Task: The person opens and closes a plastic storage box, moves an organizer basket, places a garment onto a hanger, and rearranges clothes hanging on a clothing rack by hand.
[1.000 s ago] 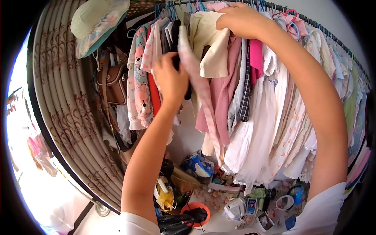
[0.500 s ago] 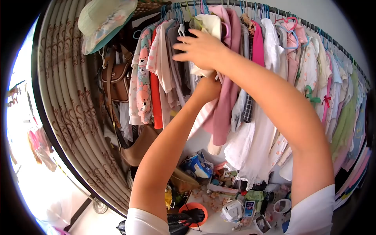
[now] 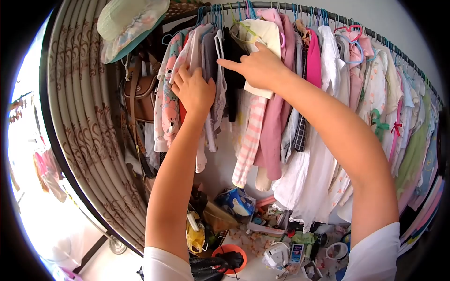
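My left hand (image 3: 193, 92) lies against a light pink garment (image 3: 191, 55) on the rail, its fingers apart and thumb out. Just right of it hangs a grey garment (image 3: 209, 54). Across from it, my right hand (image 3: 260, 68) presses on a cream garment (image 3: 266, 33) on a yellow-green hanger (image 3: 248, 29). One finger of that hand points left and another points up; the rest are partly hidden. Between the hands a black garment (image 3: 229, 70) shows in a gap. A pink striped sleeve (image 3: 248, 145) hangs below the cream garment.
Clothes crowd the dark rail (image 3: 300, 8) to the right. A patterned curtain (image 3: 84, 117), a sun hat (image 3: 131, 28) and a brown bag (image 3: 140, 96) are at the left. Below stand an orange bucket (image 3: 241, 264), a blue packet (image 3: 237, 202) and mixed small items.
My left hand has come out from below the cream garment and moved left to the pink one. My right hand has shifted right with the cream garment, widening the gap.
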`<state>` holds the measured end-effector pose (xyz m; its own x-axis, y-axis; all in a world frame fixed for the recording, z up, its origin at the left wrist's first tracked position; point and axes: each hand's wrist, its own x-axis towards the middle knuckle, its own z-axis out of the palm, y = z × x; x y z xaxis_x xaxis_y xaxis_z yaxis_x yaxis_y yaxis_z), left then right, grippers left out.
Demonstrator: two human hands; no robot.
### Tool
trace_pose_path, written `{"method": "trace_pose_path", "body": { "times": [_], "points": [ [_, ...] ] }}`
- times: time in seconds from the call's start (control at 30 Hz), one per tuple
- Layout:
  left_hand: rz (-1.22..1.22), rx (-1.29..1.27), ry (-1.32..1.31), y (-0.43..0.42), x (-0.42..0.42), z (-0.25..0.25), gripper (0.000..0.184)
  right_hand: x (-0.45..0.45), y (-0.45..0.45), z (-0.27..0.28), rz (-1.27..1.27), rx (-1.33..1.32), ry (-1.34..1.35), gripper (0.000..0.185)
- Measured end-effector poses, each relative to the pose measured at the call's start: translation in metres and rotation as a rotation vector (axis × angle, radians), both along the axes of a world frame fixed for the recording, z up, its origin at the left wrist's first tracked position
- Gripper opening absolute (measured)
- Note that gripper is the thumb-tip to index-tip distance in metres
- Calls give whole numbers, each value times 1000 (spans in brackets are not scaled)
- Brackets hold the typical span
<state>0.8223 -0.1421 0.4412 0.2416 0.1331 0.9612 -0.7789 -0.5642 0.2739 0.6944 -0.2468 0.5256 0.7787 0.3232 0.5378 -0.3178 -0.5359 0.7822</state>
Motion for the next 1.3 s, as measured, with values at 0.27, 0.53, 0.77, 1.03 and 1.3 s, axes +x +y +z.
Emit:
{"method": "trace_pose_path", "body": {
  "times": [0.27,0.53,0.77,1.03,1.3],
  "points": [
    [-170,125,-267,-18,0,-7,19,13,-17,-9,-13,-41,0,32],
    [20,49,7,35,47,-14,29,4,-26,-4,-129,-64,8,16],
    [-507,237,-164,-12,-21,-3,28,28,-12,-4,592,-74,-215,39],
    [68,-66,-423,14,-10,-10,41,5,-43,5,112,-125,-71,16],
    [-411,301,59,-4,-27,-39,42,5,-26,1,207,-45,43,18]
  ]
}}
